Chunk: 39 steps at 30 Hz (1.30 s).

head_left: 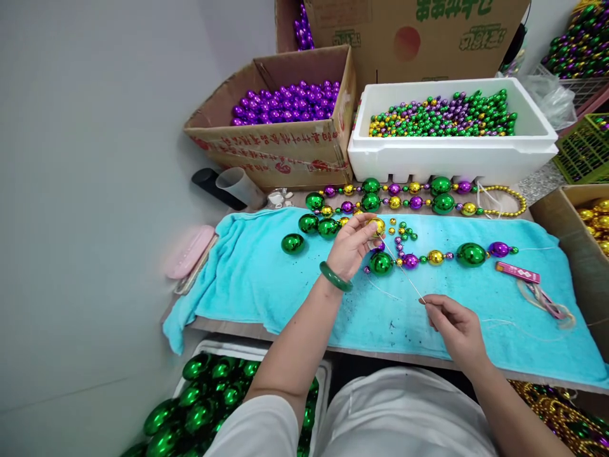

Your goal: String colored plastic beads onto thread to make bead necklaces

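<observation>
My left hand [351, 244], with a green bangle at its wrist, pinches a shiny gold bead [377, 226] above the towel. A thin needle [404, 271] runs slantwise from that bead to my right hand [454, 327], whose fingers are closed on its near end. Just below lies a part-strung row of beads, with a large green bead [471, 254], a purple bead [499, 249] and a gold bead [435, 257]. Small loose green beads [408, 232] sit right of my left fingertips. Loose large green beads [292, 244] rest to its left.
A turquoise towel [266, 285] covers the table. Behind it lies a finished-looking bead strand [442, 204]. A cardboard box of purple beads [266, 143] and a white foam box [451, 155] stand at the back. A pink-handled cutter [518, 273] lies right; green beads [197, 393] fill a bin below.
</observation>
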Motion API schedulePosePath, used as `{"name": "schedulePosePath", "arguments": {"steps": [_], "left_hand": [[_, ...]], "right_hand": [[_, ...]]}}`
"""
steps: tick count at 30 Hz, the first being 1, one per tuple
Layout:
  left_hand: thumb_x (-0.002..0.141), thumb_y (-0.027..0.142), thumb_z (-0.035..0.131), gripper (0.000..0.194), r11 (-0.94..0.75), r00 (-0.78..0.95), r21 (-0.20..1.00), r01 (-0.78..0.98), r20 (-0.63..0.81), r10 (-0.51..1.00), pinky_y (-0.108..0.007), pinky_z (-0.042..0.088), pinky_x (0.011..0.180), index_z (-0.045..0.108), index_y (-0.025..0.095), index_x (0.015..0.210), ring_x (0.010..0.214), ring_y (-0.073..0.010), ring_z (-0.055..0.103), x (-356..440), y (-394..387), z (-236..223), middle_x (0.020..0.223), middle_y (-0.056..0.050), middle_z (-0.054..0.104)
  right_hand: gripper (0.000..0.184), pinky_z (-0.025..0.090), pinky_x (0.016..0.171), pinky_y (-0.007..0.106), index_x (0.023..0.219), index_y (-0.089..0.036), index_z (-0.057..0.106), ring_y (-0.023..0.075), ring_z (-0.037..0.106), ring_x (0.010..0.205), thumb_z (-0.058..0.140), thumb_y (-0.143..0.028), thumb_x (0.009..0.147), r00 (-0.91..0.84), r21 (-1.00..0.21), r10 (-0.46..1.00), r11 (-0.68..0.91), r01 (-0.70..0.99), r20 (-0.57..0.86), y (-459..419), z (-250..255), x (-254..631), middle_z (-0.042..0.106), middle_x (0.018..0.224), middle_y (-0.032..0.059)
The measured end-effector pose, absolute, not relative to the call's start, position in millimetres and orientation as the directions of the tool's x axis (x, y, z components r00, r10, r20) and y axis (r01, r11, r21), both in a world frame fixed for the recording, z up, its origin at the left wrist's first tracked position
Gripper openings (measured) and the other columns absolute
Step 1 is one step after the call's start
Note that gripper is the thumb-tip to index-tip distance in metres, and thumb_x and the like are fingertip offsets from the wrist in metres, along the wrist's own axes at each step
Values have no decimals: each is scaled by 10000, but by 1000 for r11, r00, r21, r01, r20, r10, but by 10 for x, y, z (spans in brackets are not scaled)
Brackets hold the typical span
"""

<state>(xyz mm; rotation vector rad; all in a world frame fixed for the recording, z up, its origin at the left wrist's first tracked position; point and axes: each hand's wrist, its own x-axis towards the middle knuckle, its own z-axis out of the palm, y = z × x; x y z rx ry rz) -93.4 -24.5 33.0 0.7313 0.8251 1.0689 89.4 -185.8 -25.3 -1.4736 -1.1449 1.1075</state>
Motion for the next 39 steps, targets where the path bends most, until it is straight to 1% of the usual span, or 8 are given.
{"name": "schedulePosePath", "arguments": {"steps": [3, 7, 10, 13, 17, 22, 29, 39], "left_hand": [[698, 215, 722, 273, 269, 232, 862, -429, -183, 955, -238, 474, 621, 601, 179, 940, 719, -110, 611, -917, -284, 329, 866, -5, 613], [652, 194, 758, 316, 95, 136, 934, -343, -50, 989, -231, 472, 667, 618, 198, 936, 752, -101, 578, -883, -361, 258, 877, 2, 614], [702, 243, 731, 249, 36, 124, 943, -331, 6, 992, -244, 484, 725, 632, 198, 926, 805, -109, 582, -840, -454, 207, 933, -15, 623], [743, 257, 696, 294, 90, 132, 898, -430, -36, 991, -264, 496, 742, 592, 220, 1015, 860, -129, 603, -798, -549, 202, 992, -25, 623], [726, 206, 699, 425, 210, 174, 822, -529, -137, 975, -262, 494, 747, 516, 233, 1109, 844, -126, 619, -794, -608, 227, 968, -20, 629], [707, 190, 690, 462, 241, 258, 811, -533, -116, 959, -280, 489, 800, 508, 246, 1128, 923, -144, 619, -851, -599, 238, 1043, -26, 630], [773, 275, 622, 368, 355, 368, 795, -492, -179, 912, -319, 514, 765, 528, 217, 1124, 925, -183, 641, -885, -603, 267, 1047, -69, 648], [773, 265, 650, 344, 363, 312, 751, -551, -218, 925, -242, 507, 663, 563, 186, 1096, 798, -133, 632, -867, -598, 229, 932, -47, 655]], "right_hand": [[216, 369, 487, 248, 871, -185, 697, 110, 443, 511, 582, -363, 829, 169, -977, 979, -145, 157, -118, -1862, -251, 901, 498, 558, -12], [230, 337, 470, 243, 868, -181, 691, 105, 418, 501, 572, -375, 833, 181, -971, 974, -169, 171, -137, -1857, -262, 903, 479, 553, -15], [232, 368, 494, 244, 884, -182, 677, 111, 446, 528, 567, -382, 843, 172, -972, 974, -175, 159, -147, -1852, -290, 893, 494, 574, -11], [227, 403, 525, 247, 899, -187, 661, 119, 481, 560, 558, -384, 856, 147, -974, 978, -171, 145, -150, -1851, -326, 882, 514, 598, -7], [222, 408, 537, 248, 890, -186, 653, 117, 482, 564, 545, -379, 868, 129, -972, 983, -154, 175, -133, -1850, -349, 891, 515, 604, -10], [217, 398, 530, 249, 879, -187, 657, 114, 473, 555, 543, -371, 868, 127, -968, 987, -126, 217, -100, -1849, -354, 922, 512, 600, -11], [204, 423, 540, 256, 892, -193, 667, 122, 503, 570, 550, -358, 864, 93, -981, 993, -92, 172, -77, -1833, -402, 933, 538, 617, -3], [190, 411, 523, 252, 871, -191, 661, 117, 490, 550, 565, -353, 854, 87, -982, 992, -103, 158, -90, -1822, -380, 931, 529, 602, -9]]}}
